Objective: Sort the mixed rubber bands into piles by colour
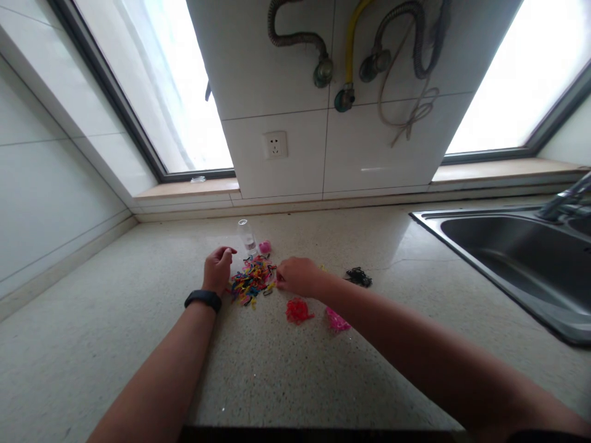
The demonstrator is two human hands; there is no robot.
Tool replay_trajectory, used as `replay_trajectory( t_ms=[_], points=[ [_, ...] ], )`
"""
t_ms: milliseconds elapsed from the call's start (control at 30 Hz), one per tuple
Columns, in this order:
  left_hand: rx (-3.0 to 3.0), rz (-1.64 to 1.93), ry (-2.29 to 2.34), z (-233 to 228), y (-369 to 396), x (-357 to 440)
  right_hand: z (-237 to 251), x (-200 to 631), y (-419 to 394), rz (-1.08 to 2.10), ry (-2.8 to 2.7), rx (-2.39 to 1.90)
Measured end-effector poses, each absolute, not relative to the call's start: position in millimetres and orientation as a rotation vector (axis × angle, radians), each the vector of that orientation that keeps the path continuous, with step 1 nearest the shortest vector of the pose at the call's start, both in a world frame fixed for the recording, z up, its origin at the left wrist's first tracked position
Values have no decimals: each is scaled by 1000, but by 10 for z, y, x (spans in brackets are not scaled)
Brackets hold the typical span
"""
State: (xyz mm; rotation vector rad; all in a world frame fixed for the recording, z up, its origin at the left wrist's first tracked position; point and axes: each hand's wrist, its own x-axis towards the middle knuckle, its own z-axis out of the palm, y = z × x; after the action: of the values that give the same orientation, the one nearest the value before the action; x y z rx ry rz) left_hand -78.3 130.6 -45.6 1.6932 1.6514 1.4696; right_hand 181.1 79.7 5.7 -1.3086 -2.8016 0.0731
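**Hands at a heap of small coloured bands**

We see both hands meet at the mixed-colour pile (252, 280) on the speckled surface (115, 344). The left hand (217, 269), a black band on its wrist, rests curled at the pile's left edge; whether it pinches anything we cannot tell. The right hand (298, 277) touches the pile's right edge, fingers drawn together. Behind the pile stands a clear vial (246, 237) beside a pink lid (265, 247). Right of the pile lie red (298, 311), pink (337, 320) and black (359, 277) clusters.
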Motion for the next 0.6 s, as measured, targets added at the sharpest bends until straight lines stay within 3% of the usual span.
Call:
replay_trajectory(
  t_ms=[600],
  points=[
    [1679,1476,1631,-491,1327,-796,121,1960,798,110,-2685,-1407]
  ],
)
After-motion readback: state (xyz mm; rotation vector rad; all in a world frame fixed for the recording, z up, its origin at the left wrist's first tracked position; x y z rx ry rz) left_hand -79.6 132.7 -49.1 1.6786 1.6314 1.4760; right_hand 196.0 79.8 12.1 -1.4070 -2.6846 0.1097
